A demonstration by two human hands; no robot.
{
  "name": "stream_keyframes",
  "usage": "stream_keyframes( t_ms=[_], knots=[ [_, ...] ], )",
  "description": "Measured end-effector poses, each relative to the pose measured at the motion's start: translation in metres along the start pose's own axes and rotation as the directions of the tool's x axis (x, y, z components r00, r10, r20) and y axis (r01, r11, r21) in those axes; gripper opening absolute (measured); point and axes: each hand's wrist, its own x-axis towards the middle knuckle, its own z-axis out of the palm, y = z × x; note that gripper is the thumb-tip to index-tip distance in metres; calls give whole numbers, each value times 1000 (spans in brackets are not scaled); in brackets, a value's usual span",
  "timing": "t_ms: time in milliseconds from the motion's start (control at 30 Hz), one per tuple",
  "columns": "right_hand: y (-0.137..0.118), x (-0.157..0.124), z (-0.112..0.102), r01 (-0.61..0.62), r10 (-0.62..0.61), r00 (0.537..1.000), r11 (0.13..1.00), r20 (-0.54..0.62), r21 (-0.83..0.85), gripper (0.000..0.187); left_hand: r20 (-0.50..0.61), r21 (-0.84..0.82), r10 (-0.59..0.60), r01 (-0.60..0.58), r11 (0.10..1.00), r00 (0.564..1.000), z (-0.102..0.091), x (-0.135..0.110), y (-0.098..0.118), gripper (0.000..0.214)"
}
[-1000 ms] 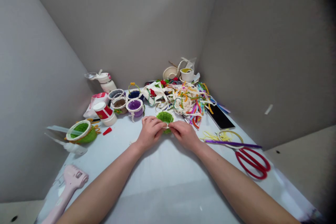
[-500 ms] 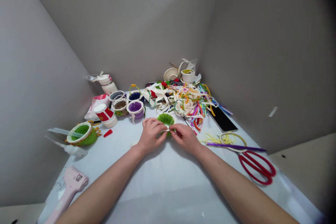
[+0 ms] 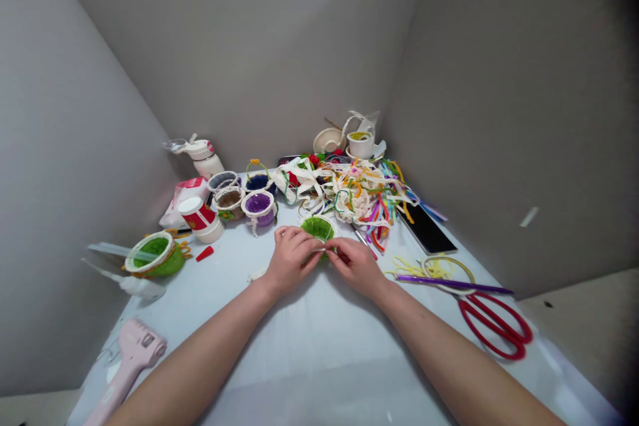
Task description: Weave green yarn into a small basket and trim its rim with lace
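Observation:
A small green basket (image 3: 317, 227) with a white rim stands in the middle of the table, its near side partly hidden by my hands. My left hand (image 3: 294, 257) is closed on the rim, fingers curled over it with the thumb below. From the other side my right hand (image 3: 353, 263) pinches the white trim at the near edge. Both sets of fingertips almost meet there. A thin pale strand crosses the basket's opening; what it is I cannot tell.
Several small baskets, among them a purple one (image 3: 259, 208), stand back left. A ribbon and yarn pile (image 3: 349, 190) covers the back. On the right lie a phone (image 3: 428, 229) and red-handled scissors (image 3: 494, 326); on the left, a pink glue gun (image 3: 130, 359) and another green basket (image 3: 170, 263).
My fingertips have shifted very slightly right along the basket's near rim, still closed. The view has turned a little, and the other things stay where they were.

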Motion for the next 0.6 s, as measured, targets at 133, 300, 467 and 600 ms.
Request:
stream_keyframes(
  t_ms=[133,300,467,600],
  knots=[
    [2,-1,0,-18,18,1000,1000,-19,-6,14,-2,-18,-29,29,999,1000,2,-1,-1,12],
    [6,-1,-2,-31,31,999,999,-44,-13,14,-11,-40,-51,51,998,999,3,-1,-1,11],
    [5,-1,-2,-30,30,999,999,-35,-11,12,-7,-52,-66,65,997,998,3,0,2,11],
    [3,-2,-1,-37,36,999,999,-32,-12,11,-17,-32,-88,87,996,996,4,0,4,11]
  ],
)
